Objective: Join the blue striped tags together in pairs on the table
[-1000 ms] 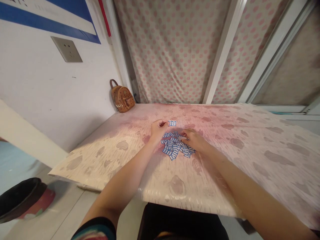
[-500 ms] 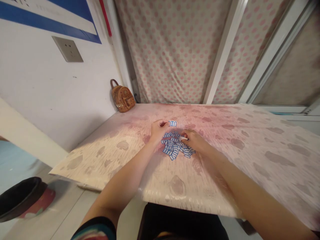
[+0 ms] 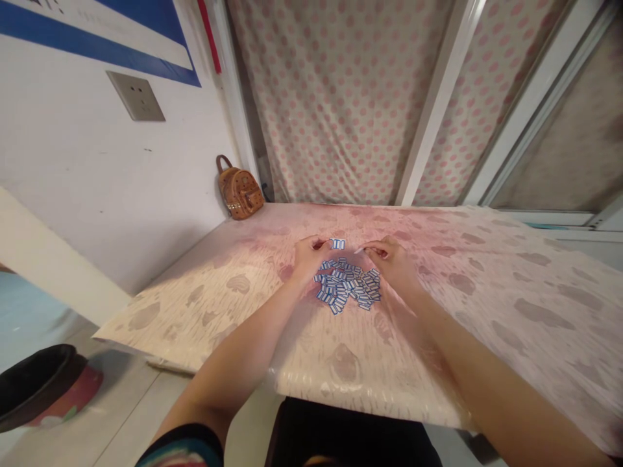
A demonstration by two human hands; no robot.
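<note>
A loose pile of small blue-and-white paper labels (image 3: 346, 285) lies on the patterned tablecloth between my forearms. Just beyond it, my left hand (image 3: 311, 253) pinches the left edge of a label with blue-framed boxes (image 3: 337, 244). My right hand (image 3: 387, 253) is closed at the fingertips on a small white label (image 3: 359, 250), seen nearly edge-on, to the right of the other one. A short gap separates the two held labels. Print on them is too small to read.
The tablecloth (image 3: 462, 324) has a glossy cover. A small brown backpack (image 3: 241, 192) stands at the far left corner against the wall. Behind the table hangs a dotted curtain (image 3: 335, 104). A dark-rimmed bin (image 3: 48, 389) stands on the floor at left.
My right hand has lifted away from the pile with a small label, moving up and slightly right. The left hand stays nearly where it was, still with its label.
</note>
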